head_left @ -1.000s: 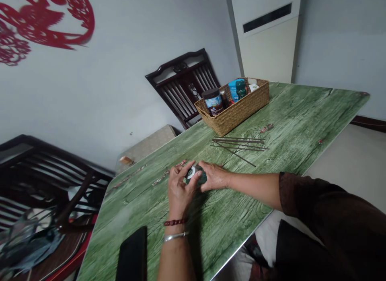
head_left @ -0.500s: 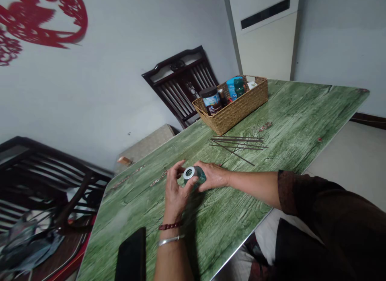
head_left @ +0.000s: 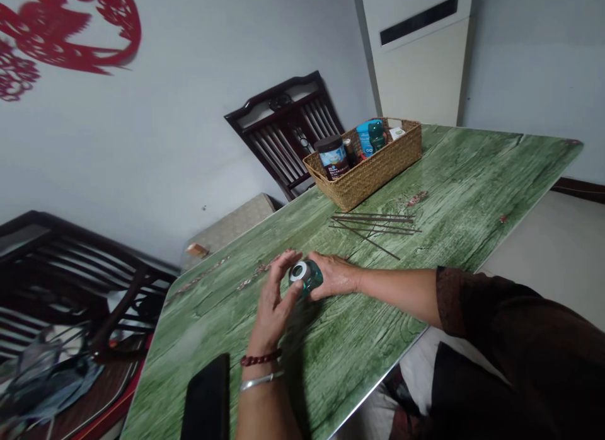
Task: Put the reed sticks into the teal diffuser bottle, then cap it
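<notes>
A small teal glass bottle (head_left: pixel 308 277) with a silver collar round its mouth stands on the green wood-grain table (head_left: pixel 472 188). My right hand (head_left: pixel 335 275) is wrapped round its far side and holds it. My left hand (head_left: pixel 274 301) is at the near side, thumb and fingertips pinching the silver collar, the other fingers raised. A red bead bracelet and a silver bangle sit on my left wrist. Several thin dark sticks (head_left: pixel 373 225) lie loose on the table beyond my hands.
A woven basket (head_left: pixel 378 169) with jars and bottles stands at the table's far side. A black phone (head_left: pixel 205 399) lies near the front edge. Dark wooden chairs (head_left: pixel 283 128) stand behind and left of the table. A white floor-standing unit (head_left: pixel 416 55) fills the corner.
My left hand has shifted round the bottle's mouth, its fingers lifting and spreading more. The right hand has kept its hold. The camera has moved slightly.
</notes>
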Tool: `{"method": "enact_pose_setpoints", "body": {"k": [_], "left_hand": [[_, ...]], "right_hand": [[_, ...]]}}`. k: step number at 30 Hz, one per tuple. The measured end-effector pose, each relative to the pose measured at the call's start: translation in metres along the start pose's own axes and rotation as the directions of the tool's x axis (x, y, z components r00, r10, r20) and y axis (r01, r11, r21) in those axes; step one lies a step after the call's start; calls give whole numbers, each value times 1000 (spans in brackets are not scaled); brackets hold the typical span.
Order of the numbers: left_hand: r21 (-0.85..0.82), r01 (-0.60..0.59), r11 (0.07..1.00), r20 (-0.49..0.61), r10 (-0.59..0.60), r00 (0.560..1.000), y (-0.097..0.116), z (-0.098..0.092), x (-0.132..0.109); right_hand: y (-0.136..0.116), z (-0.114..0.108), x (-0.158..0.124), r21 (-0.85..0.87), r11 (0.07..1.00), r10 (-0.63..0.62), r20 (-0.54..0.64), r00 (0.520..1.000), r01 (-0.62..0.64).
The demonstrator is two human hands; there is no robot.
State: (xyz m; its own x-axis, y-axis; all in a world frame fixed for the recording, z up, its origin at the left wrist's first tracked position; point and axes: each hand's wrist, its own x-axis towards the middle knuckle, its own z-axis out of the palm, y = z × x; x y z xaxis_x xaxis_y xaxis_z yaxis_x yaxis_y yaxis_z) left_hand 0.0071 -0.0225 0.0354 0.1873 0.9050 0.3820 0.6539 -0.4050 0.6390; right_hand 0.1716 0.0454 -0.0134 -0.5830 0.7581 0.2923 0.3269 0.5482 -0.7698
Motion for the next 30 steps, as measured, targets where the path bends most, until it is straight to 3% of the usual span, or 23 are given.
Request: {"method": "enact_pose_setpoints", "body": {"k": [2,5,7,18,20,24,27,30], "left_hand": [[-18,-7,1000,-5,7,1000,-1,-2,-1],[165,26,986,-159,0,987,-2,-1,2],[255,54,966,-204,-1,979,-2,2,5],[49,-26,998,33,25,999,0,-9,-3],[100,-2,995,6,1,1000,1,-7,0],[394,108,913,-121,-65,990,4,-3,8],[538,77,840,-85,-37,996,6,-1,11],[554,-14,832,-9,22,1000,5,-4,12]], "right_hand": [[1,1,0,20,1000,-22,5,1000,22],[2,5,0,38,999,-34,6,999,34],[1,7,1,14,1000,-19,0,1000,19],[2,14,4,-40,999,-2,-33,999,1],[1,15,3,-6,1000,-9,-30,1000,9],[3,17,4,17,999,-37,-58,998,38],[7,20,8,-27,1000,2,-70,998,-4],[11,22,15,-63,997,40,-43,998,-42]]}}
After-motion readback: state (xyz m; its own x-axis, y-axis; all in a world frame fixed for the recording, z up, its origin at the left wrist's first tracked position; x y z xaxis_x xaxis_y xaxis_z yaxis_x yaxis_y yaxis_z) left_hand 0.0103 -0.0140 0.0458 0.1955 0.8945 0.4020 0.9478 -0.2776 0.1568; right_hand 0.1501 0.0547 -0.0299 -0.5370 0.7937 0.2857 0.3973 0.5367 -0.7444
